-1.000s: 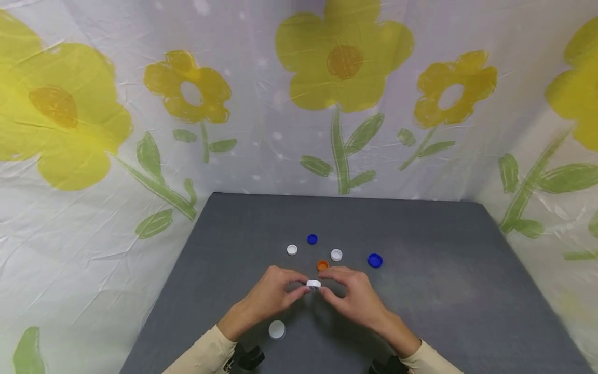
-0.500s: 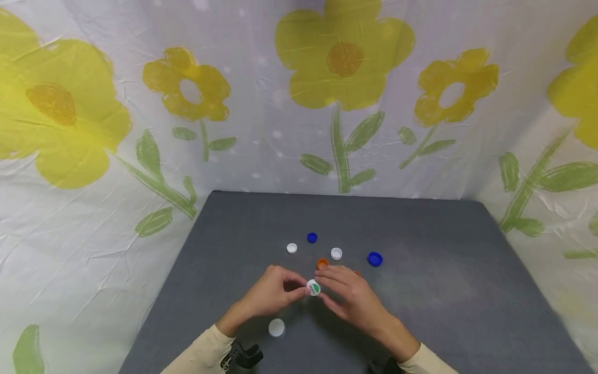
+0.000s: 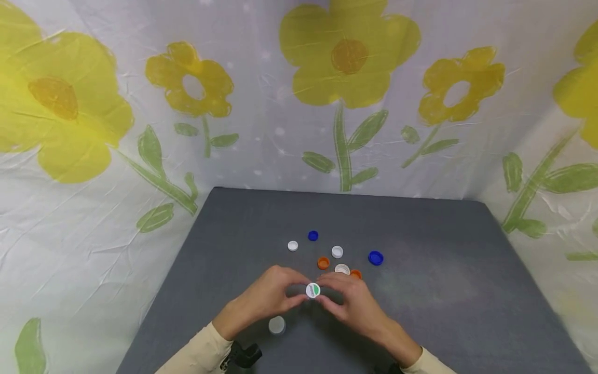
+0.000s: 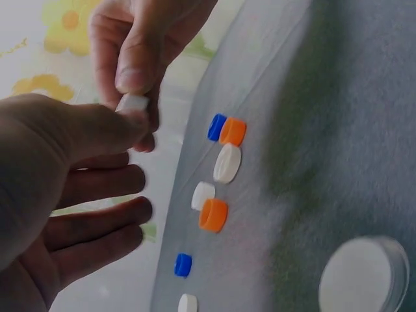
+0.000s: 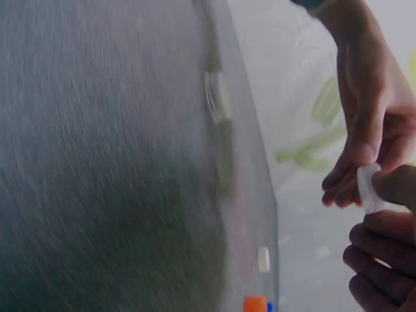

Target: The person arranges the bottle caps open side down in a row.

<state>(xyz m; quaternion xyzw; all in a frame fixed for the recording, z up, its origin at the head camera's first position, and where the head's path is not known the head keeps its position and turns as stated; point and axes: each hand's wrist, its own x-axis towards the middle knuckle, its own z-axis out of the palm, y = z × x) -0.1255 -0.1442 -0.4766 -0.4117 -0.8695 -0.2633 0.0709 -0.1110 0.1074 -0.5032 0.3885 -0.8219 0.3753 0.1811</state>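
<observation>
A small white bottle cap point(image 3: 313, 290) with a green-and-white printed top is held above the table between both hands. My left hand point(image 3: 268, 293) pinches its left side between thumb and fingers. On the opposite side, the thumb and fingertips of my right hand point(image 3: 355, 301) grip it too. The printed top faces the head camera. From the left wrist, the cap point(image 4: 132, 103) shows only as a white edge between the two thumbs, and the left hand's other fingers point(image 4: 97, 221) spread loosely. In the right wrist view the cap point(image 5: 370, 188) is seen edge-on.
Beyond the hands lie two blue caps point(image 3: 376, 258), two orange caps point(image 3: 323, 263) and several white caps point(image 3: 293, 246) on the grey table point(image 3: 444, 311). A larger round white-topped piece point(image 3: 277, 325) with a clear side sits near the left forearm. Flowered cloth hangs behind.
The cap has tilted from edge-on until its printed top faces the head camera. The right fingers loosened, shifted over it, then came back to its edge. The left hand stayed nearly still.
</observation>
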